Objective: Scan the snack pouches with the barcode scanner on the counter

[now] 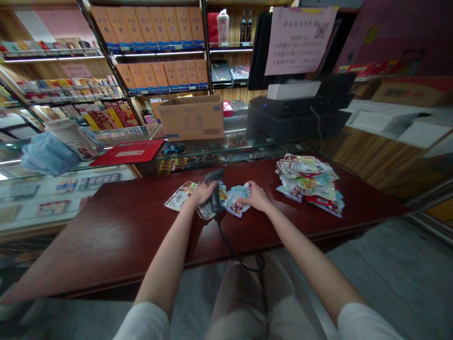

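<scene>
My left hand is closed around the handle of a black barcode scanner, its head tilted over the table. A cable runs from the handle's base over the table's front edge. Beneath the hand and scanner lie several flat snack packets. My right hand pinches the right side of a light-blue snack packet just beside the scanner. Its thumb rests on the packet's front. Further right, a loose pile of similar packets lies on the dark red table.
Behind the table, a glass counter carries a cardboard box, a red folder, a computer mouse, a blue cloth and a white cup. A monitor with a paper notice stands at the right. Stocked shelves line the back.
</scene>
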